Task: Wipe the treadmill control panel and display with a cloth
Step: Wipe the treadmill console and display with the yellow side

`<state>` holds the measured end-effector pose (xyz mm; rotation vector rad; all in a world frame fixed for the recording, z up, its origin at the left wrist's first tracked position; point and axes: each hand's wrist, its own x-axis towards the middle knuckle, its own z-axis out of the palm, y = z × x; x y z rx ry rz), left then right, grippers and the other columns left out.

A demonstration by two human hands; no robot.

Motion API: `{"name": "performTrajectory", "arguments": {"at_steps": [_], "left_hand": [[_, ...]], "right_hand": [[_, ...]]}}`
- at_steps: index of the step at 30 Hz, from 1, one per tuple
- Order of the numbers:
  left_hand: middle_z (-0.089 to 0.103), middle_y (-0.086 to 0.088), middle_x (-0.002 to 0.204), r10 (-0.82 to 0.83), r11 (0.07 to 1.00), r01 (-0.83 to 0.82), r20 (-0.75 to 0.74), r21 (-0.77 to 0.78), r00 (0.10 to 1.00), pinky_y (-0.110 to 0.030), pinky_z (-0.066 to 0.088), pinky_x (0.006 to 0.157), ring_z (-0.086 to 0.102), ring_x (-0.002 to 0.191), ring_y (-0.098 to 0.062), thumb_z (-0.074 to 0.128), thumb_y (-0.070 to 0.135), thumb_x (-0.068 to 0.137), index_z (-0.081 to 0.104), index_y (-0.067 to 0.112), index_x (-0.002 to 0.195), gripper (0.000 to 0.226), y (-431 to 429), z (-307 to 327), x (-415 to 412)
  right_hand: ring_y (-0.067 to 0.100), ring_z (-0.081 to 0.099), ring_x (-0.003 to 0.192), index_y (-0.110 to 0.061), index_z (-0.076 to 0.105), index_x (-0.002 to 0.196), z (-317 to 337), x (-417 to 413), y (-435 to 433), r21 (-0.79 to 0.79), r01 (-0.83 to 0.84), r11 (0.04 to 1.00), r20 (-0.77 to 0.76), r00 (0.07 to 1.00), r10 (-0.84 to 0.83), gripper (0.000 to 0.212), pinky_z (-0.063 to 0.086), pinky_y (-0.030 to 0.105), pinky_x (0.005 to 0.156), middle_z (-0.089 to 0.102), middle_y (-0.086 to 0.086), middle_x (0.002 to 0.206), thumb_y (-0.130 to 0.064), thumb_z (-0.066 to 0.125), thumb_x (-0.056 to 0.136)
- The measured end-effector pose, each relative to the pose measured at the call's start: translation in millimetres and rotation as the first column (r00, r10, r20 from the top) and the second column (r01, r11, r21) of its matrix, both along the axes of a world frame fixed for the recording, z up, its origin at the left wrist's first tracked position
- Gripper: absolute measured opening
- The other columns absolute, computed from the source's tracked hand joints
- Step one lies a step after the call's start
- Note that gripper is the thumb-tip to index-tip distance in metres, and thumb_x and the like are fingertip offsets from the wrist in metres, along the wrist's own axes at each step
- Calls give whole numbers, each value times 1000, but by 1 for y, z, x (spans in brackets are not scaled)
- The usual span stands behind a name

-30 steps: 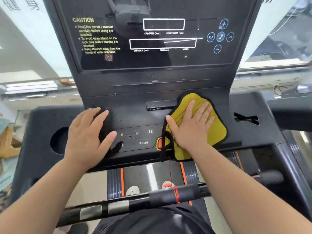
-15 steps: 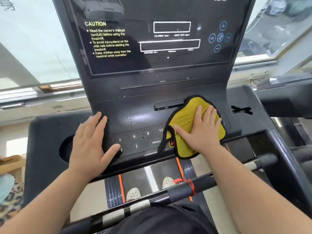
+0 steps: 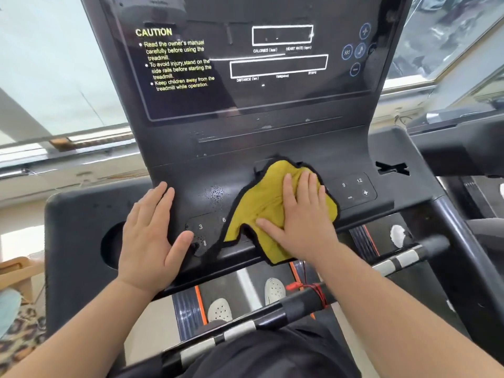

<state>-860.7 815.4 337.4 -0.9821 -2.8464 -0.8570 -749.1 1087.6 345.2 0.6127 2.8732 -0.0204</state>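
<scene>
Black treadmill console by a bright window (image 3: 54,77), yellow cloth (image 3: 261,203) down on the control panel (image 3: 231,170).

Right hand (image 3: 302,219) lies flat on the cloth, fingers straight and slightly spread, pressing it onto the panel's middle; one corner hangs over the front edge. Left hand (image 3: 148,233) rests flat at the panel's left, fingers together, thumb beside the 3 key (image 3: 200,227). Water droplets (image 3: 216,193) bead between the hands. The display (image 3: 245,99) rises above. Below, the handlebar (image 3: 240,327) and white shoes (image 3: 219,309).
</scene>
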Motion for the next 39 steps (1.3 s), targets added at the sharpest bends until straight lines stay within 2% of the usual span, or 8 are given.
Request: {"name": "performTrajectory", "arguments": {"at_steps": [3, 6, 11, 17, 22, 27, 34, 39], "left_hand": [[38, -20, 159, -11, 1000, 11, -1, 25, 1000, -60, 28, 117, 36, 145, -40, 36, 50, 94, 41, -3, 149, 77, -2, -2, -1], [38, -20, 159, -17, 999, 17, -2, 40, 1000, -59, 28, 117, 36, 146, -41, 35, 50, 95, 41, -3, 150, 76, -2, -3, -1], [35, -17, 161, -17, 999, 17, 16, 41, 1000, -53, 25, 121, 32, 148, -37, 27, 61, 98, 38, 0, 152, 82, -4, -4, -2], [36, -13, 162, -24, 990, 15, 62, 139, 998, -45, 24, 122, 32, 150, -32, 18, 67, 99, 38, 2, 153, 87, -7, -5, -3], [32, -9, 164, -13, 989, -5, 120, 149, 993, -51, 25, 122, 29, 152, -28, 31, 53, 98, 38, 4, 153, 75, -7, -2, -1], [29, -7, 166, -58, 996, 61, 50, -60, 997, -52, 16, 125, 25, 153, -30, 33, 60, 95, 39, 9, 154, 78, -18, 0, -8], [37, -15, 161, -45, 946, 29, -44, -324, 998, -61, 20, 120, 31, 149, -38, 35, 69, 88, 40, 10, 153, 88, -61, 7, -41], [38, -15, 160, -120, 893, 105, -7, -438, 993, -61, 26, 118, 34, 147, -38, 28, 85, 82, 42, 9, 151, 104, -73, 6, -60]], "right_hand": [[46, -5, 157, -7, -9, 163, 8, 2, 30, 9, 218, 976, 29, 975, -218, 132, 1, 60, 127, -4, 32, 167, -99, -5, 69], [47, -6, 156, -5, -7, 162, 12, -12, 18, -42, 302, 952, 36, 953, -300, 136, -1, 62, 126, -4, 34, 167, -98, 1, 64], [48, -15, 155, -5, -2, 163, 7, -25, -50, -68, 5, 998, -13, 1000, -6, 135, -5, 62, 125, -2, 33, 167, -99, 14, 67], [40, -5, 158, -10, 7, 165, -4, -5, -55, -12, -267, 964, -80, 961, 265, 115, 5, 58, 127, 4, 26, 170, -91, 20, 84], [35, -12, 159, -22, -3, 165, 3, 6, -15, -15, -191, 982, -42, 981, 190, 114, 2, 55, 128, -9, 18, 171, -97, 11, 80], [47, -1, 157, -11, 6, 165, 9, -6, -44, 3, -110, 994, -5, 994, 110, 122, -1, 64, 125, 8, 32, 167, -95, -2, 77], [48, -19, 154, -15, -9, 164, 3, -41, -104, -89, -86, 992, -59, 995, 81, 132, -5, 64, 124, -12, 35, 166, -103, 5, 66], [46, -23, 153, -21, -13, 163, 6, -51, -112, -90, -135, 987, -58, 990, 130, 132, -5, 63, 124, -19, 32, 165, -105, 19, 66]]}}
